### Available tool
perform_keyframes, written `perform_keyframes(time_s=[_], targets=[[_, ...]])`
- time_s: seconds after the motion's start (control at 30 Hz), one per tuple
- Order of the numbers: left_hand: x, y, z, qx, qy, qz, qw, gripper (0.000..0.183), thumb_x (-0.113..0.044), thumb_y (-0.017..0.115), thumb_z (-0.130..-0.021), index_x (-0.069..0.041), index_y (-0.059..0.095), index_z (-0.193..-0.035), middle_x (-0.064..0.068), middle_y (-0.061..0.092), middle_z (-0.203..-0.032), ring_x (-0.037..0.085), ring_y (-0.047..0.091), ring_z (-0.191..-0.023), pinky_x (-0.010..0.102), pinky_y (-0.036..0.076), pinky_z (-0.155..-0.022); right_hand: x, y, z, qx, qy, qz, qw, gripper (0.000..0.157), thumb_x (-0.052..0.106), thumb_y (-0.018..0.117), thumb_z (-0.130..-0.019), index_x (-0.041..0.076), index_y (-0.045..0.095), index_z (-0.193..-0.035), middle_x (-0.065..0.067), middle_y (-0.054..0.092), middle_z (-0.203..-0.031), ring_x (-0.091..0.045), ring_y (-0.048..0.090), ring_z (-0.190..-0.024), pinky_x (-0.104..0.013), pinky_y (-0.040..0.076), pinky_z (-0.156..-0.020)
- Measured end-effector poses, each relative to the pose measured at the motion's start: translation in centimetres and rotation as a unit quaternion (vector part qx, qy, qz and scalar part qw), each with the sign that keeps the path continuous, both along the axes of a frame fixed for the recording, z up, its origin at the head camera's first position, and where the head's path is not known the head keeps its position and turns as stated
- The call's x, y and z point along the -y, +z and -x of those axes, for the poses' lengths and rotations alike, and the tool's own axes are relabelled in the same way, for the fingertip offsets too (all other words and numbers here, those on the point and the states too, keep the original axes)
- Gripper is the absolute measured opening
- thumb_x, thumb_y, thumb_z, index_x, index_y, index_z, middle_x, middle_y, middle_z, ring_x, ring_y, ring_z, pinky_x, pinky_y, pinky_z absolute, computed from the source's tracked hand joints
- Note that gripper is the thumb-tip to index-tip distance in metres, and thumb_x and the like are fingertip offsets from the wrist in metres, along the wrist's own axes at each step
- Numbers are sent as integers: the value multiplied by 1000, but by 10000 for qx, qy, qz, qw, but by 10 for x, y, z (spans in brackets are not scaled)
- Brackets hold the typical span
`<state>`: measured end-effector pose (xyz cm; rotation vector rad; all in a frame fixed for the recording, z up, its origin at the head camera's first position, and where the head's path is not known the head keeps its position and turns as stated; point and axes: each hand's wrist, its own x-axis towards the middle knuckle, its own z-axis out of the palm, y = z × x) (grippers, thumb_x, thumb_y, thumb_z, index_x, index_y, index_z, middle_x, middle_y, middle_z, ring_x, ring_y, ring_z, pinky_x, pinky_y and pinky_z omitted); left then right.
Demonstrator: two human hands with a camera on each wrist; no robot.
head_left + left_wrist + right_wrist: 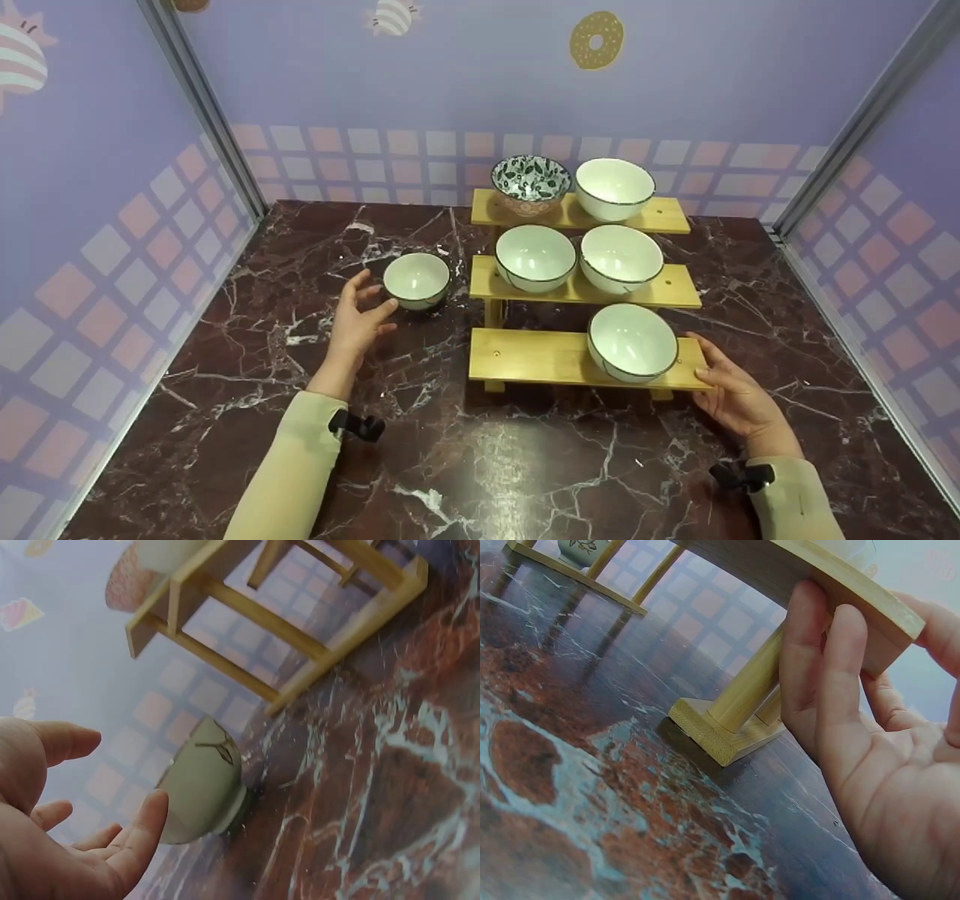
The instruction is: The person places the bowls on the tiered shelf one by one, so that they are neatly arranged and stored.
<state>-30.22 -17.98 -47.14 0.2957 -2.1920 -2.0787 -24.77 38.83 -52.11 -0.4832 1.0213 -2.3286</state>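
A small pale bowl (pixel 417 279) with a dark rim stands on the marble-patterned tabletop, left of a three-tier wooden display stand (pixel 529 360). Beside this bowl is my left hand (pixel 358 321), fingers spread and thumb tip at the near rim. In the left wrist view, a fingertip overlaps the bowl's outer wall (pixel 196 791), which bears a brown leaf mark. My right hand (pixel 739 401) grips the right end of the stand's lowest board, thumb on top. From the right wrist, its fingers (pixel 844 652) show under the board (pixel 885 634).
On the lowest board sits a pale bowl (pixel 634 343). The middle board carries two more, a left bowl (pixel 535 259) and a right bowl (pixel 621 259). Up top are a leaf-patterned bowl (pixel 531 184) and a white bowl (pixel 615 187). Walls (pixel 480 82) enclose the table's back and sides.
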Motion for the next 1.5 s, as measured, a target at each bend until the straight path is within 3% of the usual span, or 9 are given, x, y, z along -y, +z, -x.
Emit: perform_keyframes(time_s=[0.13,0.37,0.7,0.83,1.07,1.3,1.5], targets=[[0,-6,9,230,-126,26,9997,83,-6,68,-97,-16,20,-165,24,35,-159,39,62,-120,29,68,-74,0,-1,1,-22,35,31,10000,63,-9,14,-107,24,40,-153,-4,64,-135,-19,72,-112,-25,64,-91],[-4,-14,24,685,-465,-346,9960,92,-12,65,-101,-25,3,-167,25,21,-167,49,58,-131,32,69,-78,0,0,1,21,-8,15,10000,63,-9,15,-107,25,43,-152,-3,65,-134,-18,73,-112,-24,64,-91],[-7,-21,40,883,-510,-835,9913,99,-16,67,-100,-35,-4,-166,19,2,-173,50,57,-132,38,69,-79,1,1,1,-22,7,40,10000,62,-9,16,-106,24,41,-153,-4,65,-133,-18,73,-108,-23,65,-89],[-6,-27,46,872,-500,-1106,9888,100,-15,68,-100,-37,-4,-166,18,2,-173,49,58,-130,38,69,-77,1,1,0,13,-25,-20,10000,63,-9,16,-106,25,42,-153,-3,66,-132,-17,74,-106,-22,65,-87],[-2,-32,51,914,-595,-1262,9860,99,-11,69,-99,-37,2,-166,11,-3,-175,37,68,-115,38,69,-77,0,1,-1,-31,-90,-131,9999,64,-9,17,-106,26,42,-154,-2,66,-133,-17,74,-107,-23,64,-90],[2,-37,54,959,-905,-1542,9792,99,-11,68,-99,-37,0,-166,9,4,-175,32,76,-100,40,69,-79,1,1,-1,-5,-133,-117,9998,62,-9,18,-106,25,42,-152,-4,67,-131,-17,74,-105,-23,64,-88],[2,-40,55,858,-932,-1781,9758,98,-9,68,-99,-36,2,-166,13,11,-174,33,76,-98,41,69,-80,1,1,-1,7,-170,-145,9998,63,-9,18,-106,25,42,-153,-3,67,-131,-16,74,-104,-22,64,-87]])
